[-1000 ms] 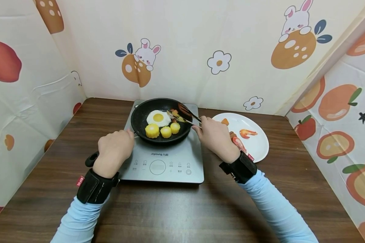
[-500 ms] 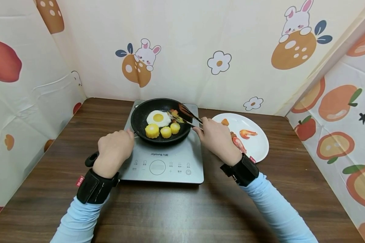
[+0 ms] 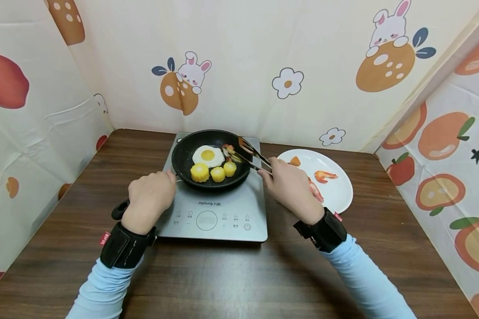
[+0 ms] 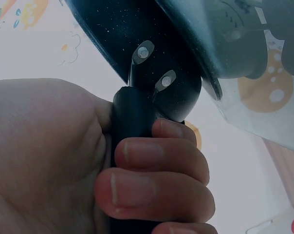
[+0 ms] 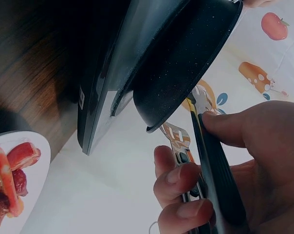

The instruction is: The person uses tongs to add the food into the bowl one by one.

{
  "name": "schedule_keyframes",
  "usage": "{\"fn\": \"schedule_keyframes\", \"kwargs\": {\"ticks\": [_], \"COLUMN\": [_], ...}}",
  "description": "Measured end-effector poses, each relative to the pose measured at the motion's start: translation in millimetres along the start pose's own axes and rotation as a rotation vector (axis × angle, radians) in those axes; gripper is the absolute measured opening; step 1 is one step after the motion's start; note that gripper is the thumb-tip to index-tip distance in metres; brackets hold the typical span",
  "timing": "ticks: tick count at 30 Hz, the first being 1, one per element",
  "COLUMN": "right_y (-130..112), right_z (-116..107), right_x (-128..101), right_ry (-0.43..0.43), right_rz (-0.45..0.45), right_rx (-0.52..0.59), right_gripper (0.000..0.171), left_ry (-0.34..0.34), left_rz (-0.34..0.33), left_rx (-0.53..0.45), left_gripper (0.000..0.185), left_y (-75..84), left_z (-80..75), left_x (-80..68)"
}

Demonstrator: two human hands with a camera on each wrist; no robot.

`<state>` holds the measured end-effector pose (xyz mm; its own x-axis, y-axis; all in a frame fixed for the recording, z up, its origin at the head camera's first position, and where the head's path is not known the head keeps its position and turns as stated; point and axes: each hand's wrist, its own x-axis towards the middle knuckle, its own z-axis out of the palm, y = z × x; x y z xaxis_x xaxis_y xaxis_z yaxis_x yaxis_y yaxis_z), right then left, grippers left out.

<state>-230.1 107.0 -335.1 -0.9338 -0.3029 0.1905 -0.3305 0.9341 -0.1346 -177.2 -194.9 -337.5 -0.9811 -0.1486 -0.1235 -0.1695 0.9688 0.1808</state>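
My left hand (image 3: 151, 197) grips the black pan handle (image 4: 132, 109), fingers wrapped round it. The black frying pan (image 3: 215, 137) stands on the induction cooker (image 3: 231, 204). Inside lie a fried egg (image 3: 208, 156) and three yellow corn pieces (image 3: 199, 173). At the pan's right side my right hand (image 3: 289, 184) holds metal tongs (image 5: 212, 165) with black handles, thumb on one arm and fingers curled round the other. Their slotted ends stand apart, one higher than the other, over the pan's right part. A small red-and-yellow food piece (image 3: 229, 148) lies by the lower end, partly hidden.
A white plate (image 3: 339, 195) stands right of the cooker, partly behind my right hand. On it are a shrimp (image 3: 325, 176), a red-and-white meat piece (image 3: 315, 192) and an orange piece (image 3: 295, 161). Printed cloth walls (image 3: 239, 88) border the wooden table (image 3: 207, 283).
My right hand has drawn back slightly to the right and towards me, and the tongs' ends have spread farther apart. The left hand and pan have stayed in place.
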Motion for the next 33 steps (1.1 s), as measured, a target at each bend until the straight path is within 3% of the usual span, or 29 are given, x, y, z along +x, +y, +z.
{"fn": "schedule_keyframes", "kwargs": {"ticks": [13,24,33], "right_y": [23,58,97], "right_z": [-4,-1,0], "right_x": [-18,-34,-52], "right_ry": [-0.001,-0.050,-0.041], "right_rz": [0.042,0.154,0.183], "right_rx": [0.087,0.107,0.072], "right_gripper": [0.030,0.033,0.039], "left_ry": [-0.020,-0.028,-0.021], "left_rz": [-0.002,-0.009,-0.006], "left_rx": [-0.002,0.004,-0.002], "left_gripper": [0.058,0.058,0.058], "left_y": [0.3,0.5,0.0], "left_z": [-0.2,-0.4,-0.2], "left_x": [0.0,1.2,0.7]}}
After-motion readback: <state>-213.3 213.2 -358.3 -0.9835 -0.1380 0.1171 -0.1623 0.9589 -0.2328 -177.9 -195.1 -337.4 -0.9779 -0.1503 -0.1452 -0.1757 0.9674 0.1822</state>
